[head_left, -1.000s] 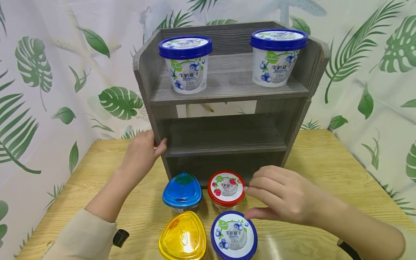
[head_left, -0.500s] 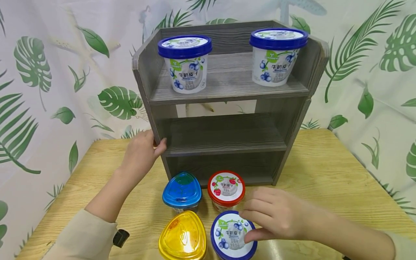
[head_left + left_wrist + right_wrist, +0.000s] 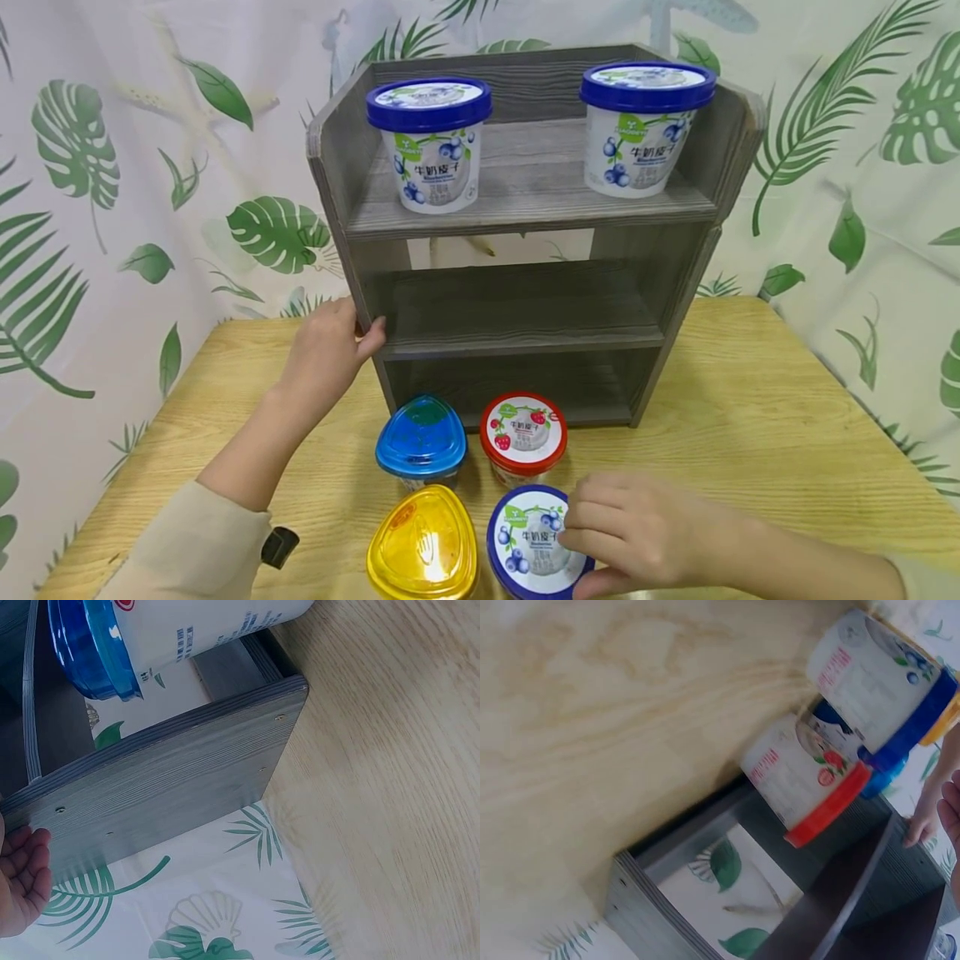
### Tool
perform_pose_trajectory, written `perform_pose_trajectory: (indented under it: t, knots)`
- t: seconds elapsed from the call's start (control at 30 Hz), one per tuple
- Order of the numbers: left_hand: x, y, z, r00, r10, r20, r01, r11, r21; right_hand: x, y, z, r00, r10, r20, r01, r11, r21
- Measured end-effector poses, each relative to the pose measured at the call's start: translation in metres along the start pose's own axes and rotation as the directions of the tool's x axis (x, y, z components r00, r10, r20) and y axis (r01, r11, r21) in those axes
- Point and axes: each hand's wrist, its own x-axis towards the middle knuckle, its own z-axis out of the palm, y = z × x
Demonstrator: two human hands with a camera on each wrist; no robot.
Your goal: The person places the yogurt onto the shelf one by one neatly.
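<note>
My left hand [image 3: 326, 354] grips the left side panel of a grey wooden shelf [image 3: 525, 218], thumb on its front edge. In the left wrist view, its fingers [image 3: 26, 859] are curled against the panel's outer face. My right hand [image 3: 637, 529] is over the right edge of a blueberry tub [image 3: 538, 542] with a dark blue lid, fingers slightly bent. The right wrist view shows its fingers [image 3: 951, 806] apart from that tub. Behind stands a red-lidded strawberry tub [image 3: 523, 433]. To the left are a blue triangular-lidded cup [image 3: 422, 442] and a yellow-lidded one [image 3: 423, 542].
On the shelf's top level stand two blue-lidded blueberry tubs, a left one [image 3: 433, 146] and a right one [image 3: 637, 133]. Everything rests on a wooden table [image 3: 765, 417]. A leaf-patterned cloth [image 3: 172, 150] hangs behind and at both sides.
My right hand has moved down toward the front, from beside the strawberry tub to over the front blueberry tub's right edge. The left hand keeps its hold on the shelf.
</note>
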Motion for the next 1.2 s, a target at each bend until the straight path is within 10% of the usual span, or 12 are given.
perform_pose_trajectory:
  t: [0.83, 1.2]
  knots:
    - [0.0, 0.001, -0.001, 1.0, -0.013, 0.015, 0.013, 1.0, -0.004, -0.03, -0.024, 0.017, 0.975, 0.082, 0.208, -0.097, 0.993, 0.062]
    - [0.0, 0.002, -0.001, 1.0, -0.006, 0.003, 0.006, 1.0, 0.006, -0.033, -0.026, 0.025, 0.987, 0.052, 0.15, -0.054, 0.998, 0.012]
